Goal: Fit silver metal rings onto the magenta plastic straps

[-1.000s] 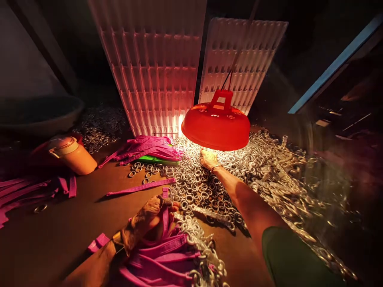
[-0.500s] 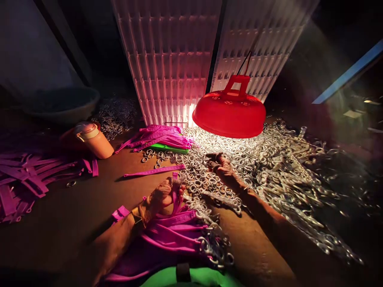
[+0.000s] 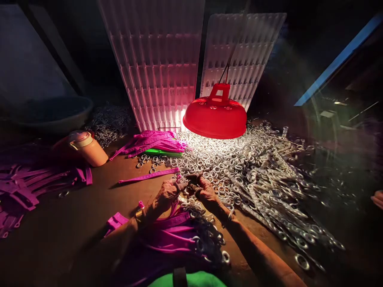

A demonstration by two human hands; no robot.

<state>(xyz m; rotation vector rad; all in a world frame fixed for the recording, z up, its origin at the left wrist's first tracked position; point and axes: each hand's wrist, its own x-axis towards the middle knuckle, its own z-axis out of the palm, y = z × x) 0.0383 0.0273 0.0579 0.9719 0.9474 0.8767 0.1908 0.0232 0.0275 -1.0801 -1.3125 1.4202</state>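
My left hand [image 3: 167, 194] is closed on a magenta strap [image 3: 175, 206] whose lower part hangs beneath the fingers. My right hand [image 3: 207, 192] meets it from the right, fingertips dark and pinched together beside the left fingers; what lies between them is too small to make out. Below both hands lies a pile of magenta straps [image 3: 172, 235] with metal rings at their right ends. Loose metal rings [image 3: 221, 161] are heaped just beyond my hands. A single magenta strap [image 3: 149, 175] rests on the table to the upper left of my left hand.
A red lamp shade [image 3: 215, 117] hangs low over the rings. More magenta straps lie in a bundle [image 3: 158, 140] at the back and in a heap [image 3: 24, 183] at left, near an orange bottle [image 3: 91, 149]. Ribbed panels [image 3: 158, 71] stand behind. Another person's hand [image 3: 378, 198] shows at the right edge.
My right hand has come back from the ring heap toward me and left, and its fingertips now meet my left hand's. The view has shifted slightly. Another person's hand has appeared at right.
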